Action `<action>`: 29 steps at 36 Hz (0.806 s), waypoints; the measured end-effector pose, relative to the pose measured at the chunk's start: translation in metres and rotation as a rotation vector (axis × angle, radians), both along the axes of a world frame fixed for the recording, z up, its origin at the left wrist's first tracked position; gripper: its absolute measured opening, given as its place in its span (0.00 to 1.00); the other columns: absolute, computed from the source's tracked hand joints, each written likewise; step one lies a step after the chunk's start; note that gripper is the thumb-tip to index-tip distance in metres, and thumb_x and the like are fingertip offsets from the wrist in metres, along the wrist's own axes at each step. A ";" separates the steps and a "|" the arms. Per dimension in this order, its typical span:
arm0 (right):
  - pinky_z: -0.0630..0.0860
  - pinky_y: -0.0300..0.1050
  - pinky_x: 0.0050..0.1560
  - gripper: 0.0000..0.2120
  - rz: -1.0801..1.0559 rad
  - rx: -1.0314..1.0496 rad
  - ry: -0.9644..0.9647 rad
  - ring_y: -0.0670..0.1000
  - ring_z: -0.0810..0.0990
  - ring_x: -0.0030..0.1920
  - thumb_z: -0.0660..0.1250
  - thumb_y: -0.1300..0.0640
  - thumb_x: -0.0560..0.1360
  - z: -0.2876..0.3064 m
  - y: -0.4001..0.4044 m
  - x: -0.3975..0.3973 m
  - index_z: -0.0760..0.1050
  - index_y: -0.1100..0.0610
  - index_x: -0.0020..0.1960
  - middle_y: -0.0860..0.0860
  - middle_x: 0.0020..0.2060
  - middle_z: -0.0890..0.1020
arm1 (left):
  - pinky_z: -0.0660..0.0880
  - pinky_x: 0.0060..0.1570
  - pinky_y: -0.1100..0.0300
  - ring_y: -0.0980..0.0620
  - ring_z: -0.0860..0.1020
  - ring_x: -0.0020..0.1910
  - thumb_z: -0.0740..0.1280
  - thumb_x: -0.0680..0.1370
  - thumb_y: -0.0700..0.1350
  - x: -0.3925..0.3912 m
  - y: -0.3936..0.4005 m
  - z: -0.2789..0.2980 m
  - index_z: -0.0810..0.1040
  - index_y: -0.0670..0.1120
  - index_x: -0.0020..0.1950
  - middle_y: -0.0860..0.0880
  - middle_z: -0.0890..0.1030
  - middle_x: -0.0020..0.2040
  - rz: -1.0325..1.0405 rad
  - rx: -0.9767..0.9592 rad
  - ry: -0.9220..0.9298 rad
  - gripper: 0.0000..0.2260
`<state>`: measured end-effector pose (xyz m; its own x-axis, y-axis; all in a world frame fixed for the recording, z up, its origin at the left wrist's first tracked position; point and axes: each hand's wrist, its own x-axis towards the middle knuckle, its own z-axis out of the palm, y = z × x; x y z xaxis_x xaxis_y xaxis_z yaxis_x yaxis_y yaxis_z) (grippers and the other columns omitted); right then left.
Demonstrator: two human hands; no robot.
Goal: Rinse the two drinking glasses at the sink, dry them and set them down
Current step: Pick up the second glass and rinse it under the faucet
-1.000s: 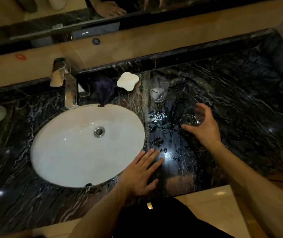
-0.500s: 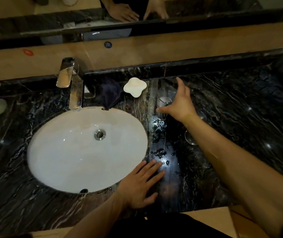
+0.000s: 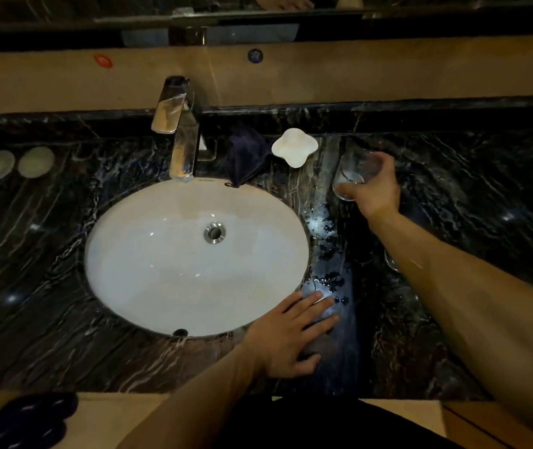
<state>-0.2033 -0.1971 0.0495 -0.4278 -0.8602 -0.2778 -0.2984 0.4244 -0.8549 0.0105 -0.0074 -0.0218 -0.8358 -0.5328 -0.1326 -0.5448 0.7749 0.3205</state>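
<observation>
My right hand (image 3: 377,186) is wrapped around a clear drinking glass (image 3: 349,171) at the back of the dark marble counter, right of the white oval sink (image 3: 161,264). The glass looks slightly tilted; I cannot tell whether it is lifted off the counter. A second clear glass (image 3: 391,262) stands on the counter nearer to me, mostly hidden under my right forearm. My left hand (image 3: 291,335) lies flat on the counter at the sink's front right rim, fingers spread, holding nothing. A dark blue cloth (image 3: 245,153) lies behind the sink.
A chrome tap (image 3: 177,124) rises behind the sink. A white lobed soap dish (image 3: 295,150) sits beside the cloth. Two pale round pads (image 3: 16,163) lie at far left. Water drops (image 3: 325,251) spot the counter right of the sink. A mirror runs along the back wall.
My right hand let go of the nearer glass, reached back and closed around the far glass. My left hand stayed flat on the counter. The view shifted slightly.
</observation>
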 end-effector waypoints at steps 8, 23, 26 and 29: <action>0.73 0.35 0.47 0.33 0.031 -0.103 -0.056 0.48 0.75 0.51 0.80 0.61 0.64 0.016 0.015 0.028 0.68 0.54 0.64 0.48 0.53 0.76 | 0.44 0.78 0.49 0.46 0.51 0.80 0.60 0.78 0.60 0.002 0.000 -0.002 0.58 0.50 0.80 0.45 0.54 0.80 -0.010 0.014 0.057 0.33; 0.72 0.37 0.47 0.35 0.282 0.022 -0.138 0.51 0.75 0.54 0.80 0.64 0.64 0.004 0.056 0.143 0.68 0.51 0.64 0.50 0.56 0.75 | 0.74 0.36 0.57 0.45 0.80 0.41 0.57 0.76 0.55 0.103 -0.091 0.053 0.82 0.49 0.48 0.49 0.81 0.43 -0.080 0.055 0.154 0.17; 0.73 0.37 0.48 0.36 0.265 0.023 -0.135 0.52 0.77 0.53 0.81 0.64 0.61 -0.007 0.052 0.172 0.69 0.49 0.63 0.50 0.54 0.77 | 0.71 0.31 0.60 0.47 0.81 0.38 0.58 0.75 0.54 0.159 -0.133 0.075 0.80 0.50 0.45 0.51 0.80 0.41 0.033 -0.075 0.159 0.13; 0.75 0.42 0.51 0.37 0.266 0.043 -0.135 0.51 0.77 0.54 0.81 0.62 0.62 -0.014 0.046 0.199 0.68 0.49 0.65 0.50 0.57 0.78 | 0.74 0.28 0.57 0.46 0.80 0.40 0.60 0.76 0.53 0.202 -0.176 0.101 0.79 0.49 0.45 0.50 0.79 0.41 0.116 -0.258 0.167 0.12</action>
